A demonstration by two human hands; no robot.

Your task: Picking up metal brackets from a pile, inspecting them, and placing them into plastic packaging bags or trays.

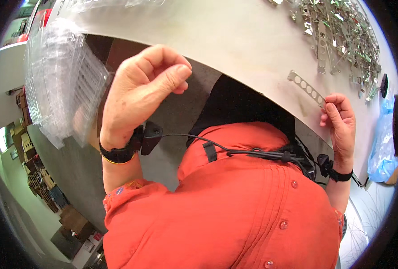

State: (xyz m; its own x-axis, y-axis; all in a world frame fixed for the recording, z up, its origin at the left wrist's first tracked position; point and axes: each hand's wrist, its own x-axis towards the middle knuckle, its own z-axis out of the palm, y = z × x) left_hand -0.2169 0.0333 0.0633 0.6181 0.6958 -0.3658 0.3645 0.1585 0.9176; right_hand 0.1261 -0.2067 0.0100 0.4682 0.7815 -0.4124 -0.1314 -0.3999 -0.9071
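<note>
Over the near edge of the pale table, at the right, my right hand pinches one end of a thin metal strip with a row of round holes. The strip's other end points up and left, over the tabletop. My left hand is raised at the left, in front of the table edge, its fingers curled and the thumb pressed to them. Whether anything small sits inside those fingers is hidden. A tangled heap of similar metal pieces lies on the table beyond my right hand.
Stacked clear plastic trays stand at the left, near my left hand. A blue plastic bag hangs at the far right. Black cables run across my lap between the wrist-worn devices. Boxes line the left background.
</note>
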